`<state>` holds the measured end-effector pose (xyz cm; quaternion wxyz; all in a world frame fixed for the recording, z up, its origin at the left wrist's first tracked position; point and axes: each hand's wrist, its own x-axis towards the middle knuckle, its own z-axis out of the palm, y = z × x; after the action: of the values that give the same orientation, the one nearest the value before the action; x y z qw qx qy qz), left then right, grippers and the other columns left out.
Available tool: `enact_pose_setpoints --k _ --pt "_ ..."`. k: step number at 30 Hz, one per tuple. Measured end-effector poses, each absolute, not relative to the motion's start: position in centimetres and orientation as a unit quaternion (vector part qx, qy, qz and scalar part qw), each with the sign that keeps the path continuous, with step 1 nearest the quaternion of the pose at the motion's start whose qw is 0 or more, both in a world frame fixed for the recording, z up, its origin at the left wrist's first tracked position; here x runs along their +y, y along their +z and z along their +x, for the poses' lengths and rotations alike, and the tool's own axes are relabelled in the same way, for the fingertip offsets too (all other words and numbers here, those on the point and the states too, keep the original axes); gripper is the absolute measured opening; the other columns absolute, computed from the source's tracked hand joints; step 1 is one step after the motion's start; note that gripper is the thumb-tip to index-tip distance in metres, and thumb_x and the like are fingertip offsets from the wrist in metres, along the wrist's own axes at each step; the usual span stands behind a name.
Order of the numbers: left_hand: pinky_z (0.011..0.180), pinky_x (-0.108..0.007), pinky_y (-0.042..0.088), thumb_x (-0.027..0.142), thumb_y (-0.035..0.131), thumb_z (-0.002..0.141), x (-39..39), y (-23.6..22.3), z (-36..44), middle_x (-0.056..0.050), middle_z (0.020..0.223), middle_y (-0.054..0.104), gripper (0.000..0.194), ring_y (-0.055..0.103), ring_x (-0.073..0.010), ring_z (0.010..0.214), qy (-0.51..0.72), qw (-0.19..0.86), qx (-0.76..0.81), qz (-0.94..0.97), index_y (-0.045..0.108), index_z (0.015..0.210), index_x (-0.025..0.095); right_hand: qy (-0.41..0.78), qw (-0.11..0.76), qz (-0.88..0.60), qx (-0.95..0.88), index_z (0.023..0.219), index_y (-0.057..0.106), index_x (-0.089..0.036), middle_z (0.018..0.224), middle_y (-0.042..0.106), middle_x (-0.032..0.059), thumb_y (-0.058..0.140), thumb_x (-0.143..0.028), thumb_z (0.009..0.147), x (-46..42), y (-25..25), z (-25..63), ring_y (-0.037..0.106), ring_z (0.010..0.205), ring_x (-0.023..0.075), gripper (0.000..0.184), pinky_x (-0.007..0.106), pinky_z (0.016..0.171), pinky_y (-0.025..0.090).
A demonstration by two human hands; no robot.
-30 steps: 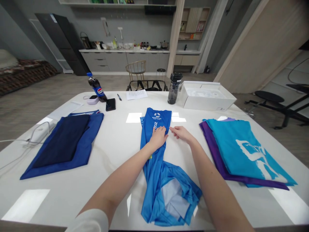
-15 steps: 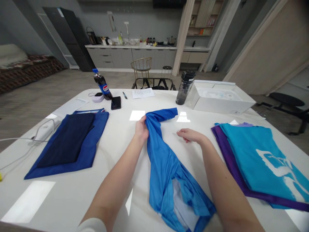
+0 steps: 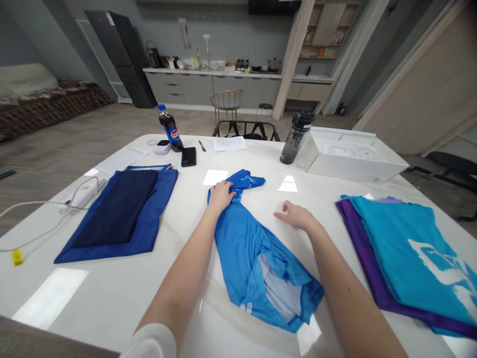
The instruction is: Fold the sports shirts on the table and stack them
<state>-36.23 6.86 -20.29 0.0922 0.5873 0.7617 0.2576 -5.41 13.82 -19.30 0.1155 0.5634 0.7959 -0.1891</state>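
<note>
A blue T-shirt (image 3: 242, 233) lies rumpled in the middle of the table, a pale lining showing through its opening near me. My left hand (image 3: 221, 196) is on its far part, fingers curled over bunched cloth beside the sleeve. To the right of the shirt, my right hand (image 3: 295, 216) hovers with thumb and forefinger apart, holding nothing. Dark navy folded cloth (image 3: 117, 209) rests on a larger blue garment (image 3: 164, 199) at the left. At the right, a turquoise shirt (image 3: 395, 248) with white print lies over a purple one (image 3: 363, 253).
Along the back of the white table (image 3: 179, 293) stand a cola bottle (image 3: 172, 132), a phone (image 3: 189, 156), a pen (image 3: 201, 145), a printed paper (image 3: 230, 143), a dark water bottle (image 3: 294, 141) and a white open box (image 3: 350, 161). A power strip (image 3: 84, 193) with cables sits at the left.
My left hand has lowered from the shirt's raised edge onto the cloth. The shirt lies flatter and its far sleeve is more bunched. My right hand's fingers have parted. The camera view shifted slightly.
</note>
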Motion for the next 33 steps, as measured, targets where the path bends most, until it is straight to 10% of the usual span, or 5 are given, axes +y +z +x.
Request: enact_pose_setpoints --k 9,18,26,33 --pt "0.072 -0.028 0.049 0.034 0.064 0.086 6.9 -18.8 -39.3 -0.002 0.080 0.069 0.014 0.063 -0.0167 0.072 0.583 0.220 0.674 0.397 0.066 0.081 0.021 -0.213 0.083 0.552 0.802 0.103 0.066 -0.021 0.090 0.073 0.0087 0.067 -0.060 0.085 13.9 -18.9 -6.4 0.067 0.074 0.0225 0.043 0.029 0.065 0.043" --pt "0.089 -0.033 0.048 0.016 0.077 0.070 6.5 -18.9 -37.3 -0.004 0.084 0.071 0.011 0.066 -0.0236 0.092 0.321 0.201 0.738 0.559 0.069 0.070 0.023 -0.282 -0.045 0.487 0.825 0.111 0.069 -0.022 0.097 0.073 0.0041 0.070 -0.047 0.087 12.8 -19.7 -16.7 0.067 0.085 0.0194 0.035 0.026 0.071 0.044" --pt "0.073 -0.026 0.050 0.036 0.061 0.086 6.3 -16.9 -41.8 0.001 0.082 0.062 0.015 0.062 -0.0147 0.079 0.741 0.301 0.566 0.201 0.060 0.091 0.022 -0.248 -0.003 0.482 0.841 0.117 0.062 -0.025 0.099 0.073 0.0045 0.067 -0.051 0.087 12.6 -20.0 -16.8 0.067 0.087 0.0229 0.039 0.029 0.072 0.044" --pt "0.107 -0.038 0.043 0.008 0.049 0.080 3.7 -17.3 -44.8 -0.012 0.119 0.061 0.037 0.057 -0.0230 0.121 0.649 -0.076 0.743 0.142 0.059 0.114 0.019 -0.235 -0.086 0.498 0.830 0.106 0.070 -0.022 0.098 0.074 0.0068 0.058 -0.042 0.096 10.7 -18.9 -18.9 0.068 0.092 0.0217 0.026 0.028 0.079 0.047"
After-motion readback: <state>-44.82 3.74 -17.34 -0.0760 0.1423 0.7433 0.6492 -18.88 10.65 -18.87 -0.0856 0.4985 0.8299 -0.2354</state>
